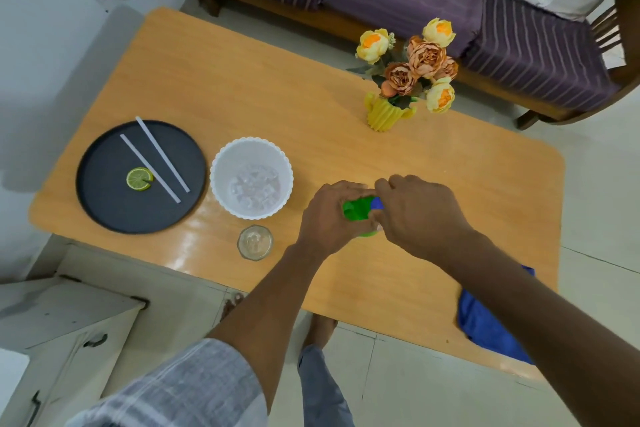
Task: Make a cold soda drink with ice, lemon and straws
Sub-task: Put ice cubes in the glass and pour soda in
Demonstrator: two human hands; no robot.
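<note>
I see my left hand [329,218] with fingers clamped around the green bottle [356,211] on the bench [277,87], right hand [420,211] fingers pinching its blue cap [378,203]. The glass [255,242] stands just left; 2 straws [156,159] lie on the tray [104,204].

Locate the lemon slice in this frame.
In the head view the lemon slice lies on the black tray at the table's left end, beside two white straws, left of the ice bowl.
</note>
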